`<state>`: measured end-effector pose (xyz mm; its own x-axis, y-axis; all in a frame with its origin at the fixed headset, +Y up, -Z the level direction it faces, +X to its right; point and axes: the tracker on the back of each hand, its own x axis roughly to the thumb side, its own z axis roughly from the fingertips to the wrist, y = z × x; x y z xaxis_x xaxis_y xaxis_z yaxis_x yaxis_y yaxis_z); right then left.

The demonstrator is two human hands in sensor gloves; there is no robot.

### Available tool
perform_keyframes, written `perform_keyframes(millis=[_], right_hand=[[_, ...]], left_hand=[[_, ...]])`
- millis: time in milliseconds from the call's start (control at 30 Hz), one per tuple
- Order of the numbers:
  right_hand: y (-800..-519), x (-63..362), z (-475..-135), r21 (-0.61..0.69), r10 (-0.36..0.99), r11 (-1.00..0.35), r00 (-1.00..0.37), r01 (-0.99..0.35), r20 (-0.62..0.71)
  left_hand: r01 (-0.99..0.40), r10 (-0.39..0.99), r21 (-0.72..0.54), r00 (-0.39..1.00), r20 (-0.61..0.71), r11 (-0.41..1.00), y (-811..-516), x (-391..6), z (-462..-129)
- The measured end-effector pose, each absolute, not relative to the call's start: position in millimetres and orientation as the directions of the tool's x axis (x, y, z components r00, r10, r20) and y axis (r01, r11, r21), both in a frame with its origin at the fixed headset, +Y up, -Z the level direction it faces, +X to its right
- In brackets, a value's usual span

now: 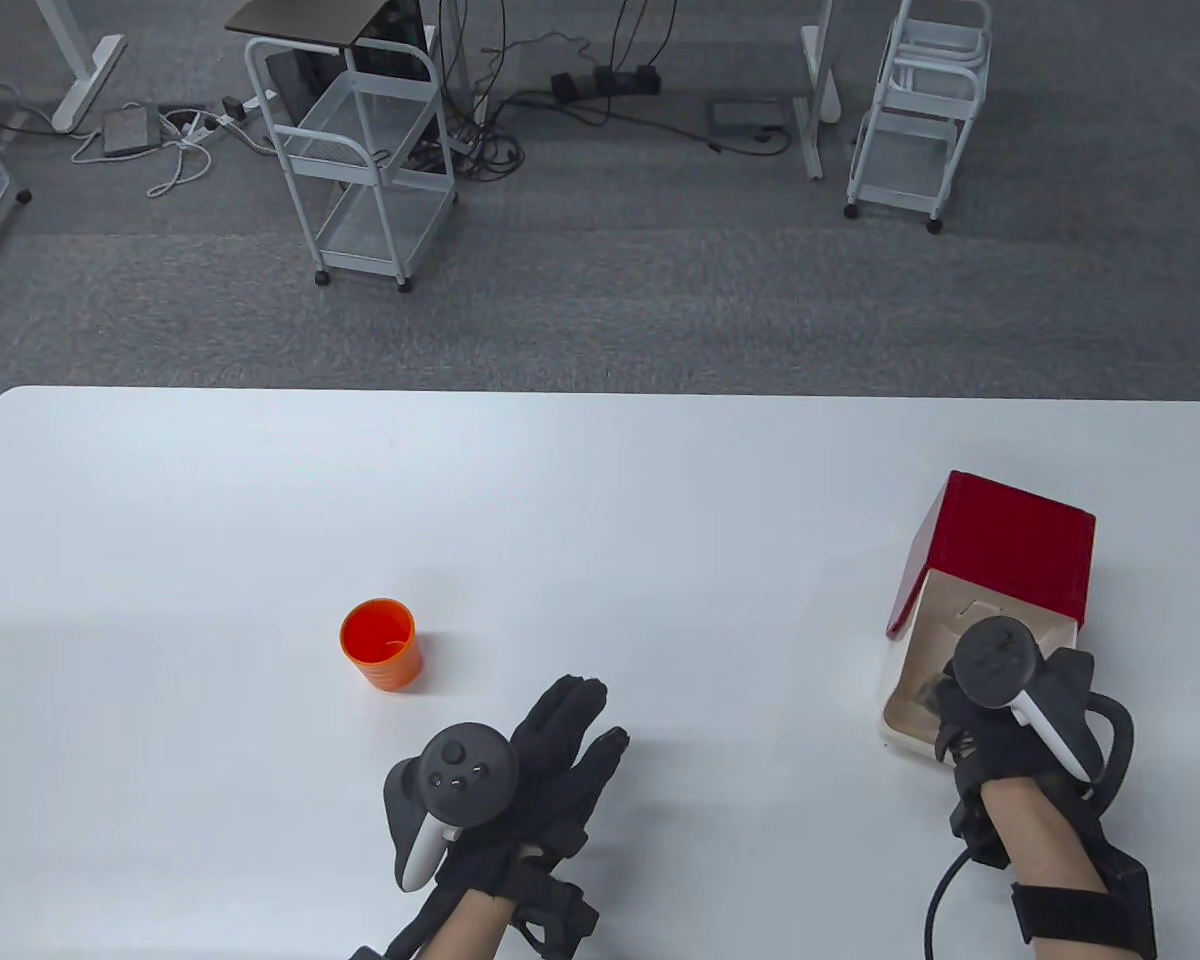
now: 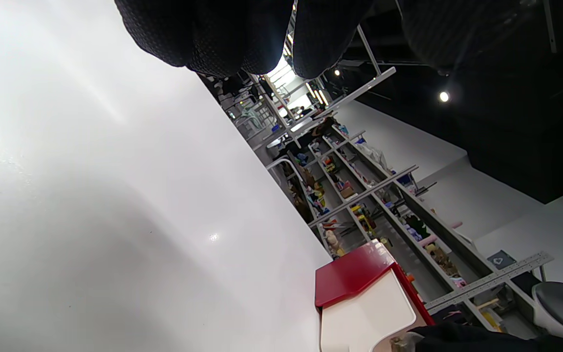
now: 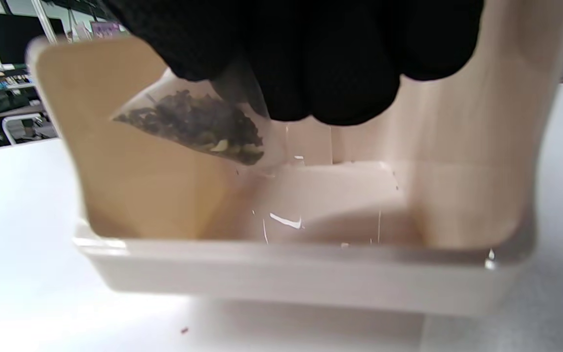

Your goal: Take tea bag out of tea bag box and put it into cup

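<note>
Black gloved fingers [image 3: 320, 63] of the right hand [image 1: 1010, 700] are pinched on 1 tea bag [image 3: 198, 124], which is held just above the floor of the open tea bag box [image 3: 281, 274], under its raised red lid [image 1: 1010, 545]. Well apart to the left of this hand, the left hand [image 1: 520, 780] is rested flat on the white table [image 1: 660, 500], fingers together and holding nothing. Just beyond and left of it, the orange cup [image 1: 382, 644] is stood upright.
</note>
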<state>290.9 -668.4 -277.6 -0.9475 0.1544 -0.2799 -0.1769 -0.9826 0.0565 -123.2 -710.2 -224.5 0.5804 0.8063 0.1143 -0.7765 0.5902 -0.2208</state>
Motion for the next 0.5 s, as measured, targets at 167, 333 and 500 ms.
perform_keyframes(millis=[167, 333, 500], right_hand=[[-645.6, 286.3, -265.1, 0.012, 0.169, -0.984, -0.959, -0.176, -0.228], [-634.7, 268.2, -254.9, -0.016, 0.198, -0.98, -0.97, -0.198, -0.141], [-644.0, 230.0, -248.3, -0.004, 0.245, -0.969, -0.969, -0.245, -0.009]], left_hand=[[-0.774, 0.805, -0.222, 0.581, 0.121, 0.593, -710.3, -122.7, -224.3], [-0.77, 0.801, -0.226, 0.586, 0.12, 0.597, -710.9, -121.5, -223.8], [-0.769, 0.8, -0.226, 0.588, 0.12, 0.599, -711.0, -121.3, -223.5]])
